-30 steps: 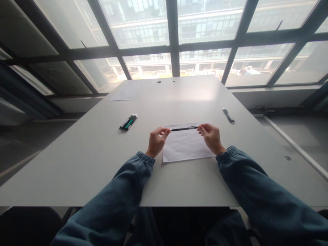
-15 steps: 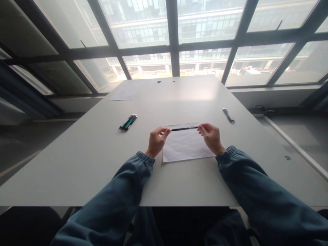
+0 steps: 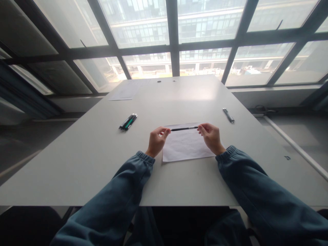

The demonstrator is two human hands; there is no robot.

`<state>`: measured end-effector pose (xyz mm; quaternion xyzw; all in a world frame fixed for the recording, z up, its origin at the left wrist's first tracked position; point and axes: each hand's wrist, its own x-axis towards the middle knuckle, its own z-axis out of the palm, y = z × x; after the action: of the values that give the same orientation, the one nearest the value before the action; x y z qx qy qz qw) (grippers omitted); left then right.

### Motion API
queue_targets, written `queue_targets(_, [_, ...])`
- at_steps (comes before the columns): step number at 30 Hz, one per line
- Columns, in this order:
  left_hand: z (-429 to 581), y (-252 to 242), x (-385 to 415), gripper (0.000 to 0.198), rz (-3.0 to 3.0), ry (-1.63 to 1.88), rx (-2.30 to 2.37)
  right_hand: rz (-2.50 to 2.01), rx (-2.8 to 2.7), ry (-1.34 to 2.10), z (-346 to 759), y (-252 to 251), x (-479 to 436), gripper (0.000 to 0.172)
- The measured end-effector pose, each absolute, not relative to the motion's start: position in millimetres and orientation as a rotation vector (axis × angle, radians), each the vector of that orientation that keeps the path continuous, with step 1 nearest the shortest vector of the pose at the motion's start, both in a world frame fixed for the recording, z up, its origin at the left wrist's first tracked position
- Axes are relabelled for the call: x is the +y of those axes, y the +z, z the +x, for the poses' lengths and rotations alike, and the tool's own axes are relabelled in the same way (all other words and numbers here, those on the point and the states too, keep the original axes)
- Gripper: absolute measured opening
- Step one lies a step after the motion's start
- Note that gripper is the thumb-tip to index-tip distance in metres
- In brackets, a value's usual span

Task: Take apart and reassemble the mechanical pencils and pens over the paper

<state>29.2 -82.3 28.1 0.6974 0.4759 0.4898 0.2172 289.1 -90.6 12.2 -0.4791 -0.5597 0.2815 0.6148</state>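
A thin black pen [image 3: 183, 128] is held level between both hands, just above a white sheet of paper [image 3: 186, 147] that lies on the grey table [image 3: 102, 164]. My left hand [image 3: 156, 141] pinches the pen's left end with its fingers closed. My right hand [image 3: 210, 137] pinches the right end, near a silver band on the pen. Both wrists rest at the sheet's side edges.
A small bunch of pens [image 3: 128, 122] lies to the left, a single dark pen [image 3: 228, 115] to the right. Another sheet of paper [image 3: 126, 93] lies at the far left corner by the window. The table's near edge is close to my body.
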Motion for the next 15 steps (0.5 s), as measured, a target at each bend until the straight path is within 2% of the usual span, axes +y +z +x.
queue_targets(15, [29.4,29.0,-82.9,0.031,1.918,1.335,1.326,-1.106,-1.288,0.661,288.2,14.7,-92.1,0.029])
